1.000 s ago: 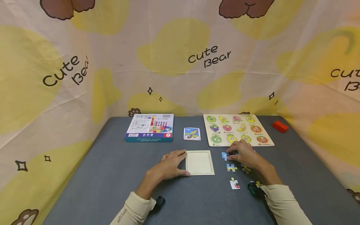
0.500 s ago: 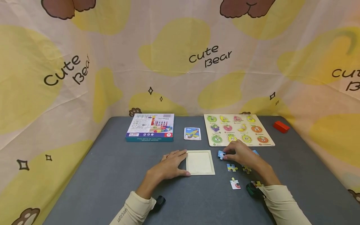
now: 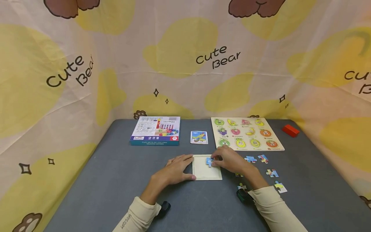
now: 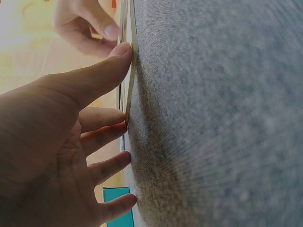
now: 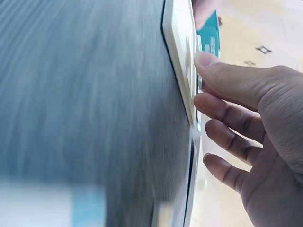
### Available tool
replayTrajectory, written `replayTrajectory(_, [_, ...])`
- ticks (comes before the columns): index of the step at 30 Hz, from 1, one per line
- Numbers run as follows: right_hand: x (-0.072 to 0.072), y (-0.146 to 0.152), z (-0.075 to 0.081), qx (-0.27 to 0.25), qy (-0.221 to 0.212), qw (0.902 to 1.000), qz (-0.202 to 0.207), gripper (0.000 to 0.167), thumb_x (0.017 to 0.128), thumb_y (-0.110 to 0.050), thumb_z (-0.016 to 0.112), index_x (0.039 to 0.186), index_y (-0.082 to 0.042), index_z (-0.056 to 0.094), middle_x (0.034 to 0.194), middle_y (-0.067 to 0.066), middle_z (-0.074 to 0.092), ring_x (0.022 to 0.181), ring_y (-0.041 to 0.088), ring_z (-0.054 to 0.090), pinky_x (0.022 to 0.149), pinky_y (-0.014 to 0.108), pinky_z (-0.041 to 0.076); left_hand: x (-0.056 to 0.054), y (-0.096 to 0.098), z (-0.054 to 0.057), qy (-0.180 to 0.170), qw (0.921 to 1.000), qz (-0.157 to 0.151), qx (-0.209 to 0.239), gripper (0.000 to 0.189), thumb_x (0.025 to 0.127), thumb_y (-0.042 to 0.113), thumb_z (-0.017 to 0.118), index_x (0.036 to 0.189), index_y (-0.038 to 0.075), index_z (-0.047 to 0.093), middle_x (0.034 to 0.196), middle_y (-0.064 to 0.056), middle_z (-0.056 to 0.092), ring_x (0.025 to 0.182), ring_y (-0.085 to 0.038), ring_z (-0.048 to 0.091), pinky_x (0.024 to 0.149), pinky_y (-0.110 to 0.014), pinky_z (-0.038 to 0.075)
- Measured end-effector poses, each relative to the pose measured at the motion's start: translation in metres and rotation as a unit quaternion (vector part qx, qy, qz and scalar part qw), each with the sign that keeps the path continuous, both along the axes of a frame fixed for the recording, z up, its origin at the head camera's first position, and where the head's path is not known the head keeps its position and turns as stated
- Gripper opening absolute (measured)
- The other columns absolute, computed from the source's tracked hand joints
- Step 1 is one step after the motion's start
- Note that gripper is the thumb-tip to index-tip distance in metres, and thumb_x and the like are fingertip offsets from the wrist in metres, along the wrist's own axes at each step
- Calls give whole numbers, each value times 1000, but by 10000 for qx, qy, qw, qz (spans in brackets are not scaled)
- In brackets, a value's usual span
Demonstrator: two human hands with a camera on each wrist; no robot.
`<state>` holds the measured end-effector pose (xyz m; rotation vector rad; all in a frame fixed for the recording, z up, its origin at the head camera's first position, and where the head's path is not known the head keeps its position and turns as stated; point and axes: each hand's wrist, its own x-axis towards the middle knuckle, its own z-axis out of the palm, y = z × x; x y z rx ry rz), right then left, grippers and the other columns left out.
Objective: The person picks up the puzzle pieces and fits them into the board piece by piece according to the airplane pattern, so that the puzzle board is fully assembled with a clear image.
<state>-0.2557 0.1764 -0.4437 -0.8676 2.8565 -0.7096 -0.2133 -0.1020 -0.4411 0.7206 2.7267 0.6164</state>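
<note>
My right hand pinches a blue jigsaw piece between thumb and forefinger, over the upper right part of a square wooden puzzle tray. In the right wrist view the thumb and forefinger come together right at the tray's edge, and the piece is mostly hidden there. My left hand rests at the tray's left side with spread, fairly straight fingers. Its thumb touches the near corner and the forefinger reaches the far corner. Several more pieces lie right of the tray, such as a blue one, some partly behind the right forearm.
Behind the tray lies a picture card with an airplane on it. A boxed bead set stands at the back left, a fruit board at the back right. Beyond that board is a red block. A printed cloth surrounds the grey table.
My right hand has picked the blue jigsaw piece off the table and carried it left over the tray. More pieces show where the hand was. The left hand has stayed at the tray.
</note>
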Motion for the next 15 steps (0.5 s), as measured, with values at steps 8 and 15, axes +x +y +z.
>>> replayTrajectory(8, [-2, -24, 0, -3, 192, 9994, 285, 18, 94, -20, 82, 107, -8, 81, 98, -2, 70, 94, 15, 57, 84, 37, 47, 1, 0, 1, -24, 10000, 8, -10, 81, 97, 48, 75, 162, 10, 44, 170, -5, 40, 158, -33, 32, 123, -65, 23])
replayTrajectory(15, [-5, -35, -2, -5, 365, 9983, 464, 19, 93, -20, 82, 108, -7, 81, 90, -4, 66, 88, 13, 53, 80, 33, 44, 1, 0, 0, -134, 9999, 74, -75, 83, 98, 50, 74, 164, 12, 42, 171, -5, 38, 160, -33, 29, 124, -66, 21])
